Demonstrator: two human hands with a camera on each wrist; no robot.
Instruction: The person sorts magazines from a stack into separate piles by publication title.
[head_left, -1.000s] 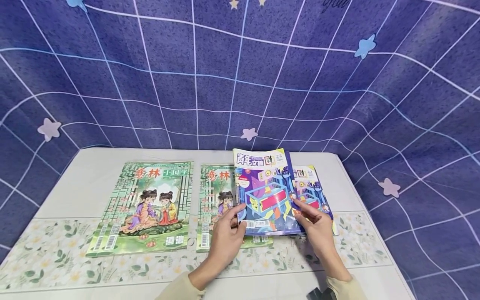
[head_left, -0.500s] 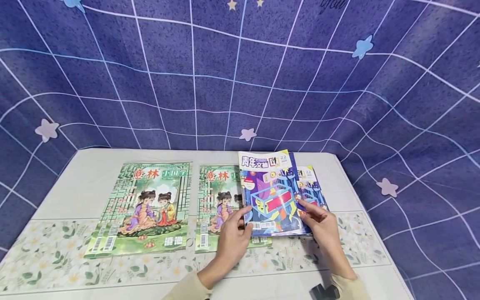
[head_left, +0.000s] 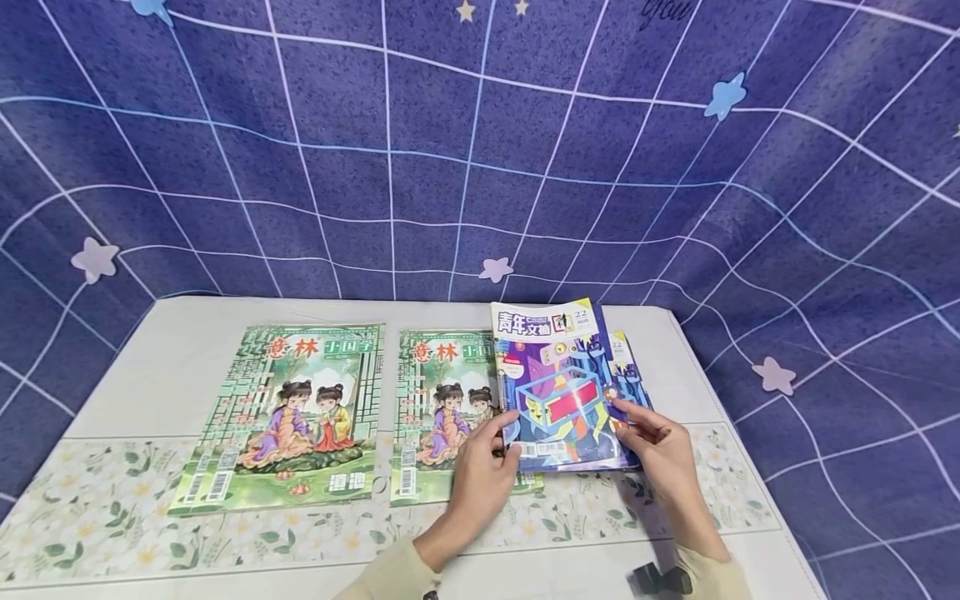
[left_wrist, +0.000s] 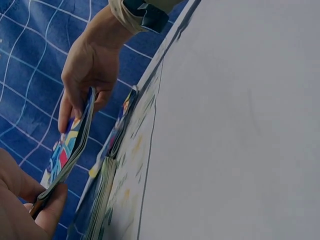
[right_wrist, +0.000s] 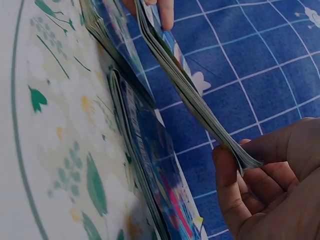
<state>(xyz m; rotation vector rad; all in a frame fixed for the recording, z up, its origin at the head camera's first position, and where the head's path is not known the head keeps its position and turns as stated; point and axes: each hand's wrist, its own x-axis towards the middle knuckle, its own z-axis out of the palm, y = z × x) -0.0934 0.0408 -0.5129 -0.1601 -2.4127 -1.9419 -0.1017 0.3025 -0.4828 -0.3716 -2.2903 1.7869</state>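
Observation:
My left hand (head_left: 483, 475) and right hand (head_left: 663, 454) grip a purple-and-blue magazine (head_left: 562, 392) with a white title band, each at one lower side edge. In both wrist views the held magazine (left_wrist: 72, 155) is raised off the table, pinched between thumb and fingers. A dark blue edge shows behind its cover; whether that is a second magazine I cannot tell. Below and to its right lies a matching magazine (head_left: 633, 375), mostly covered. Partly hidden under its left side is a green magazine (head_left: 442, 417) with two cartoon children on it.
Farther left lie overlapping green magazines (head_left: 307, 417) with the same cover. The white table (head_left: 187, 367) has a floral band (head_left: 112, 508) across it. A dark blue grid-patterned cloth (head_left: 420, 192) with stars hangs behind and around the table.
Both hands have carried the purple-and-blue magazine rightward. More of the green magazine in the middle shows now, and less of the matching magazine on the right.

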